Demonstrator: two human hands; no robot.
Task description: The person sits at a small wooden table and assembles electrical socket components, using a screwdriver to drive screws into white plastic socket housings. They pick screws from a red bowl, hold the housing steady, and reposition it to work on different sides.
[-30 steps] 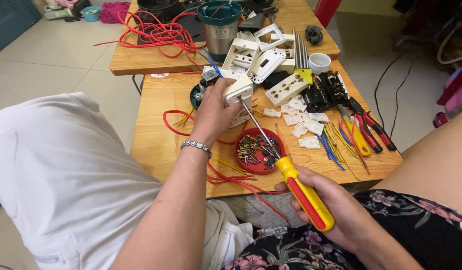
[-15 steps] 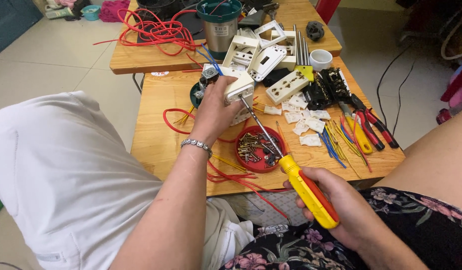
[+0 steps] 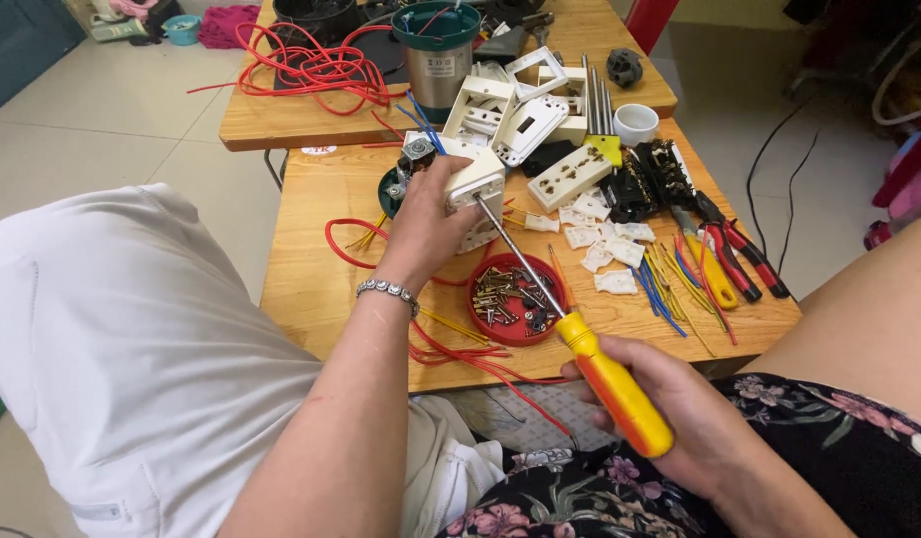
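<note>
My left hand (image 3: 428, 224), a bracelet on its wrist, grips a white plastic socket box (image 3: 475, 177) above the wooden table (image 3: 321, 289). Red and blue wires stick out of the box's far side. My right hand (image 3: 680, 408) holds a screwdriver (image 3: 580, 339) by its yellow and orange handle. The metal shaft runs up and left, and its tip touches the lower right face of the box. Under the shaft stands a round red tray of screws (image 3: 510, 297).
White socket parts (image 3: 565, 179), small white pieces (image 3: 595, 239), pliers (image 3: 735, 254), cut wire bits and a white cup (image 3: 636, 123) lie at the right. A second table behind carries red cable (image 3: 311, 65) and a metal pot (image 3: 438, 55). My knee fills the left.
The screwdriver handle has shifted slightly to the right and lower while the tip stays at the box. My left hand keeps its grip on the box.
</note>
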